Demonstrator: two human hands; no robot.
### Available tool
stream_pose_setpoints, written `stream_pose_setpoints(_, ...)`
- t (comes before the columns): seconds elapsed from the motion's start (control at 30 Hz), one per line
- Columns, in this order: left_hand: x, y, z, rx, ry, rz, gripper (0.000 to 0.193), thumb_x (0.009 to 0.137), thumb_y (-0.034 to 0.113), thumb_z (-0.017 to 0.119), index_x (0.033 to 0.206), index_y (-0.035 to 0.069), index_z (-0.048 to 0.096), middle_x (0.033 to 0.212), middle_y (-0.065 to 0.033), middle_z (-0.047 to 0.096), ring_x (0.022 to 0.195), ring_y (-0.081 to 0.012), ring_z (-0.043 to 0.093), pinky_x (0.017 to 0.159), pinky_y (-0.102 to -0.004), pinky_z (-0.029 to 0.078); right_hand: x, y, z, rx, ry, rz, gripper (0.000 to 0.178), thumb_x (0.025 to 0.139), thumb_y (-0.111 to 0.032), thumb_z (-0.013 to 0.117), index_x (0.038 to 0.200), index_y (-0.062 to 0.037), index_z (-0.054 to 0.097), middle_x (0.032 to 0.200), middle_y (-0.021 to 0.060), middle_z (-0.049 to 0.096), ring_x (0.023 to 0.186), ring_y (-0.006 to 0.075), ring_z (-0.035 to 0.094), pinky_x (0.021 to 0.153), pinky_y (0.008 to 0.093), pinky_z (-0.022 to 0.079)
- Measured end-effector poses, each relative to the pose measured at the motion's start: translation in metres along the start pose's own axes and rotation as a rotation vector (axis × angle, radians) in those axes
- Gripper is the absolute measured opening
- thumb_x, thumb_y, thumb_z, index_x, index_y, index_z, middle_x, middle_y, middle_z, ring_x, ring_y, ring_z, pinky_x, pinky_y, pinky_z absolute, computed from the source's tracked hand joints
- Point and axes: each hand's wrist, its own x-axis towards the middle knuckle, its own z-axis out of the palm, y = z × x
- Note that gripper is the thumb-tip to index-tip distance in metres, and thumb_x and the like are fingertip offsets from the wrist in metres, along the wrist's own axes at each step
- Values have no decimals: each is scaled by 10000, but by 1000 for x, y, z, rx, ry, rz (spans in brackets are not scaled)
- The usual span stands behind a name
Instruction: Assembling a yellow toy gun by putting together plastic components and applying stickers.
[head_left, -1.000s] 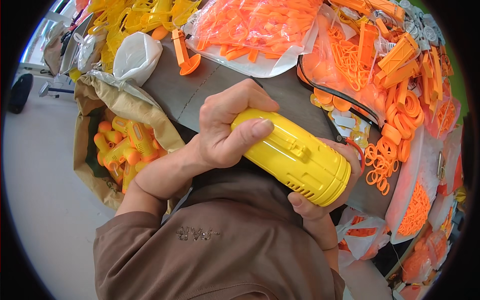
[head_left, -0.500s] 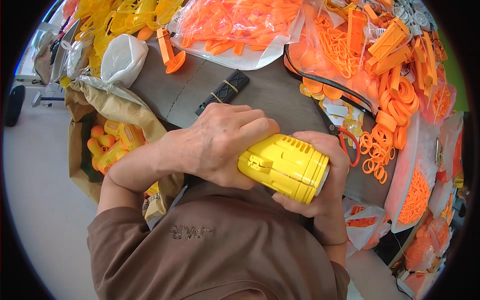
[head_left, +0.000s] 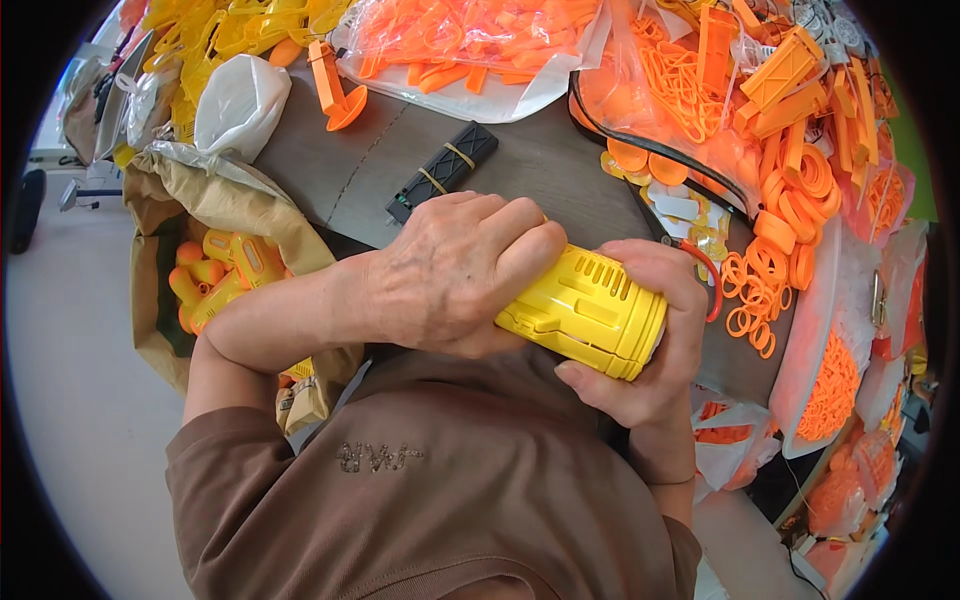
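Observation:
A yellow plastic cylindrical housing with slotted vents and ribbed bands is held between my hands, in front of my chest. My left hand wraps over its left end, fingers closed. Round the right end curls my right hand, thumb and fingers on opposite sides of the rim. What lies inside the housing is hidden. Just beyond my left hand, a black rectangular plastic piece with two tan rubber bands around it rests on the grey table.
An open tan sack holds yellow and orange parts at left. Beyond it stands a white bag. Orange parts in clear plastic lie at the far side. Red-handled scissors and orange rings lie to the right.
Both hands have moved slightly with the yellow housing, which is a little higher and farther right. It has also turned, so its vents show more and its side latch shows less.

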Motion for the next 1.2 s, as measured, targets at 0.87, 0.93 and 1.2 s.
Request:
stream_pose_setpoints(0.87,4,-10,-1,23,36,71,500,599,218,742,967,-58,548,797,-139,584,567,-244,564,487,-322,449,4,-15,15,262,168,240,549,673,-19,699,1157,-1,440,1136,214,482,979,253,521,860,345,446)
stream_pose_setpoints(0.93,5,-8,1,-1,34,-5,531,506,187,749,937,28,485,757,-81,492,625,-264,554,519,-370,443,6,-15,9,116,84,209,581,654,-26,709,1167,-2,438,1141,215,477,997,252,520,875,347,439)
stream_pose_setpoints(1.2,6,-2,-10,-270,-143,-3,472,544,169,730,932,27,503,759,-105,531,646,-318,578,539,-406,461,21,-35,-32,228,-121,327,464,813,-378,659,1033,26,604,1145,228,556,1030,311,573,874,371,452)
